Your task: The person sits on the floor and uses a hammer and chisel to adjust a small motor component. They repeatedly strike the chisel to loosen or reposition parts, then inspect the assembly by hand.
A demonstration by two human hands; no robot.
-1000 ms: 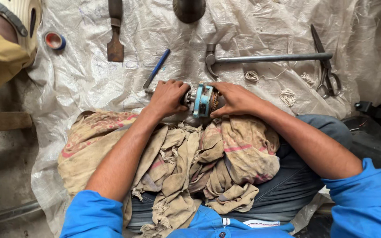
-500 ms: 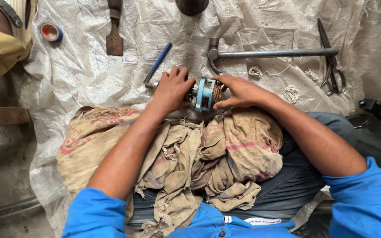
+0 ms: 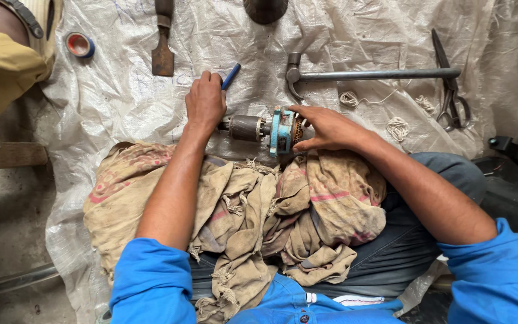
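On the white plastic sheet (image 3: 121, 108) spread in front of your lap, your right hand (image 3: 325, 127) was closed around the blue end of a small motor part (image 3: 271, 129), fingers wrapped over its copper-coloured windings and thumb pressed under the blue housing. The part lay on its side just past the edge of the worn, frayed cloth (image 3: 253, 210) draped over your legs, its dark cylindrical end pointing toward your left hand (image 3: 205, 102). That left hand rested just beside the dark end, fingers curled over the handle of a blue-handled tool (image 3: 230, 76) lying on the sheet; you were gripping or at least covering its near end, and I could not tell whether the fingers had fully shut on it. A hammer (image 3: 367, 75) with a long metal shaft lay just beyond the motor part, with scissors (image 3: 451, 84) at its far end and loose coils of white string (image 3: 391, 123) near your right wrist. Further left sat a rusty chisel (image 3: 163, 48) and a roll of tape (image 3: 80, 45), well apart from both hands.
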